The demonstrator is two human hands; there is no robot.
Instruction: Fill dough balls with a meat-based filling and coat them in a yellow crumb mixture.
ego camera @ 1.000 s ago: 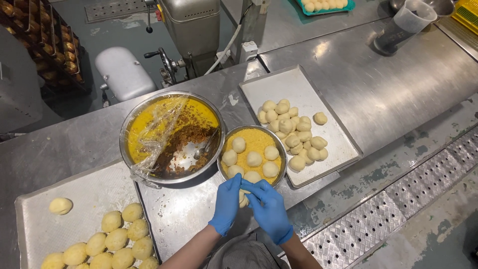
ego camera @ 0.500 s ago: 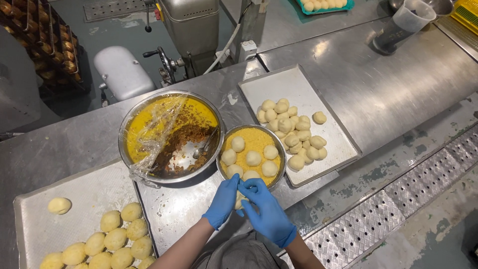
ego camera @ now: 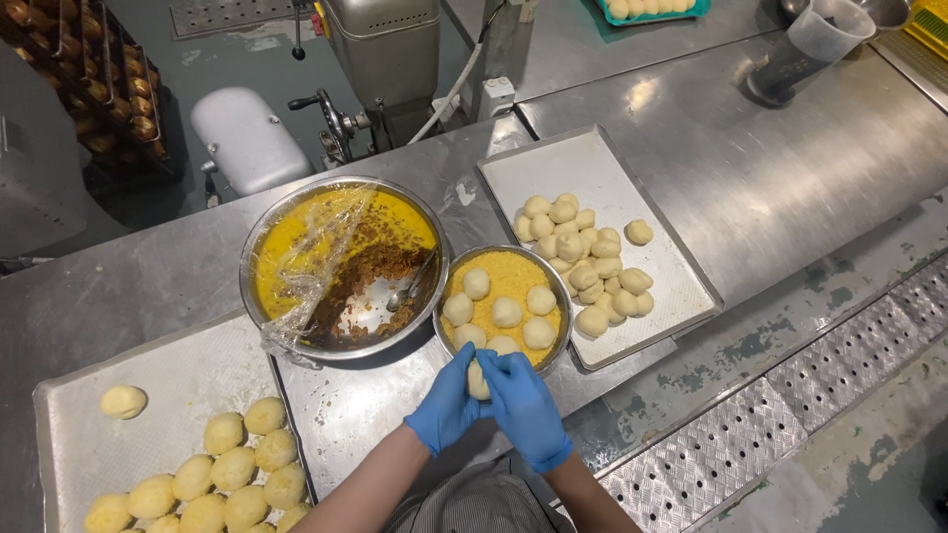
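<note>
Both blue-gloved hands are pinching one dough ball between them at lower centre: left hand cupping underneath, right hand closing fingers over its top. It is hovering just past the near rim of the small crumb bowl. Risk: squeezing hard could be splitting it, or it could be slipping to the steel table (gloves look slick).

Counts: six balls in the bowl; roughly twenty on the right tray; about eleven on the left tray, frame cutting some; one large filling bowl.
</note>
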